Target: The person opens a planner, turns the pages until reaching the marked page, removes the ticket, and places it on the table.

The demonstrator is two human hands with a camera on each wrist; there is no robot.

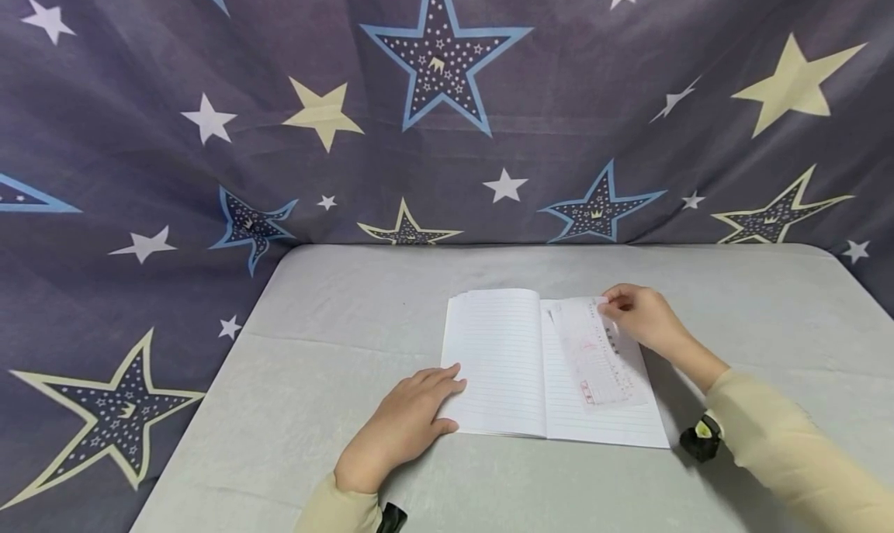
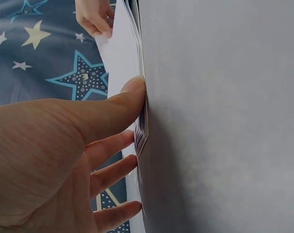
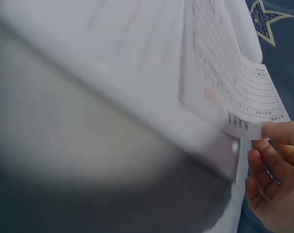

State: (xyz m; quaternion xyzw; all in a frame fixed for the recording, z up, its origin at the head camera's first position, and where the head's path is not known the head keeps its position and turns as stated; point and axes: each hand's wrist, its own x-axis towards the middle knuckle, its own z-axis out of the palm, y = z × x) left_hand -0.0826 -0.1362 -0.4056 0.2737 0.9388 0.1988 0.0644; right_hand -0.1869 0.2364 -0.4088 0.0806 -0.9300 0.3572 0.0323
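Note:
An open lined notebook [image 1: 492, 362] lies on the table, its pages spread to both sides of the fold. On its right page is a thin printed slip of paper [image 1: 594, 354] with red and black marks. My right hand [image 1: 646, 320] pinches the slip's upper right corner between thumb and finger; in the right wrist view the slip [image 3: 234, 92] bends up from the page. My left hand [image 1: 408, 417] rests at the notebook's lower left edge with fingers extended. In the left wrist view its thumb [image 2: 127, 99] touches the edge of the page stack.
A grey cloth-covered table [image 1: 335, 323] spreads around the notebook. Behind it and along the left hangs a dark curtain [image 1: 279, 36] printed with stars. Black wrist devices, one of them a camera strap [image 1: 701, 440], show near both sleeves.

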